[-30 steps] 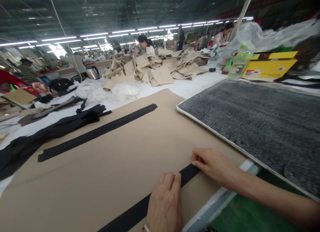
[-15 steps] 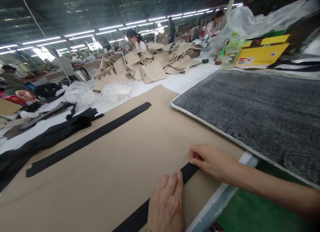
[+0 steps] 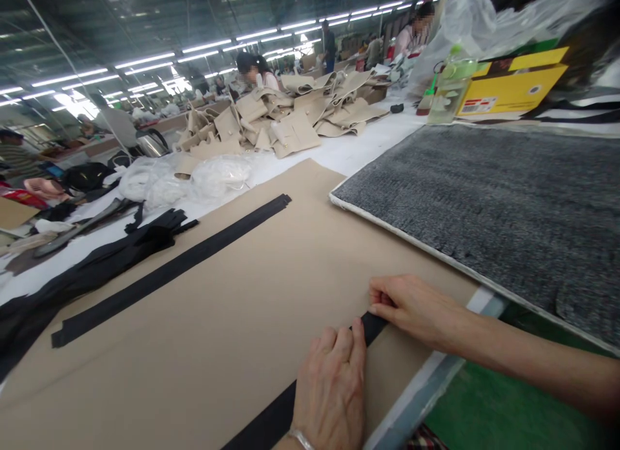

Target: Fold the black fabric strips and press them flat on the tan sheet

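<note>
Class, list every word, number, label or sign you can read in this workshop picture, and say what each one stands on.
No text here can be read.
On the yellow box, the white label with red print is too blurred to read.
The round mark on the same box is too small to make out.
The clear bottle shows no legible label.
The near black strip bears no writing.

A garment factory floor: long cutting tables (image 3: 358, 154), heaped beige fabric pieces (image 3: 290, 117), rows of strip lights (image 3: 145, 59).
</note>
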